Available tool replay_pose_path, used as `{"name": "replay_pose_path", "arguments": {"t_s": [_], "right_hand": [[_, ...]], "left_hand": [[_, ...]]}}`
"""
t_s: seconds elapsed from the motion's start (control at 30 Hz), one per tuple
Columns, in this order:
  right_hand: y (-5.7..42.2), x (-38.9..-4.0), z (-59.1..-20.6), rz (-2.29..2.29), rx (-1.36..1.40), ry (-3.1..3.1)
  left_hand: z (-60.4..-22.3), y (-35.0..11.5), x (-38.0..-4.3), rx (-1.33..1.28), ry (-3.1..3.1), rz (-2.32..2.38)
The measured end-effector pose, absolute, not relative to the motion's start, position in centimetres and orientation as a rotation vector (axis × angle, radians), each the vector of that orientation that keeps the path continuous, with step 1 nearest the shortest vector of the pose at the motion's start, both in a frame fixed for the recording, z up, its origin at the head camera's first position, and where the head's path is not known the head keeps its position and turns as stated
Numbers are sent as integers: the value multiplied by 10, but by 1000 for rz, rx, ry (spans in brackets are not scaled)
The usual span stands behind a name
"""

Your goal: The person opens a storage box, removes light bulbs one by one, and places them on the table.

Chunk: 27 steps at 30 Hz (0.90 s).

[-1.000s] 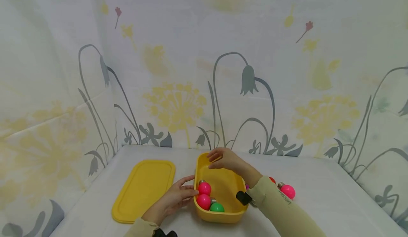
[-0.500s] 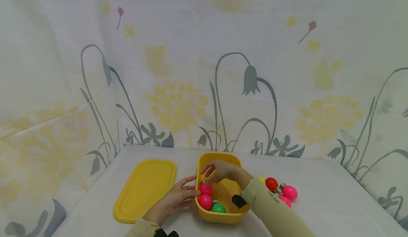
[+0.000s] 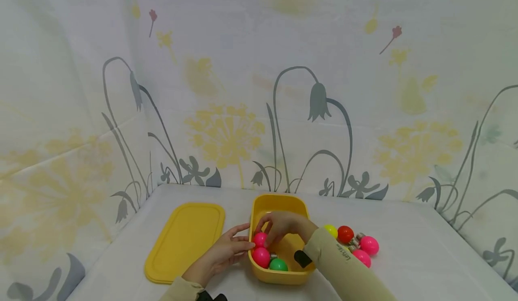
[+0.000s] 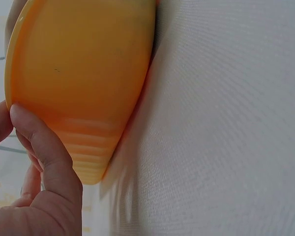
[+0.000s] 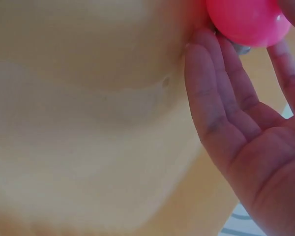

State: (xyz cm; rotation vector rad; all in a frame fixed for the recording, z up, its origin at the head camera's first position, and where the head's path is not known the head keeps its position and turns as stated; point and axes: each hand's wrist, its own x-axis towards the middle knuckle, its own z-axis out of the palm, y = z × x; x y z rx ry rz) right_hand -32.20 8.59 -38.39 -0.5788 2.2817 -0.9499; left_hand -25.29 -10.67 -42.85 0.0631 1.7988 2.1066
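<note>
A yellow plastic box stands on the white table with two pink light bulbs and a green bulb at its near left. My left hand holds the box's left rim; in the left wrist view its fingertips pinch the rim beside the outer wall. Inside the box, my right hand grips the farther pink bulb. That bulb appears between thumb and fingers in the right wrist view, its metal base partly hidden. The nearer pink bulb lies against it.
A flat yellow lid lies left of the box. Right of the box is a loose group of bulbs: a red one, a yellow one and pink ones, partly behind the right sleeve. A flower-printed cloth hangs behind the table.
My right hand has come down from above the box's far left end, in and toward the near side, and its fingers have closed round the farther pink bulb. My left hand keeps its place.
</note>
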Motion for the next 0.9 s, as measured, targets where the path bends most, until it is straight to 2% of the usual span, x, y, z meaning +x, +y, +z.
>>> {"name": "replay_pose_path", "arguments": {"t_s": [0.9], "right_hand": [[101, -305, -355, -1185, -684, 2206]], "left_hand": [[-426, -106, -251, 39, 1809, 2093]]}}
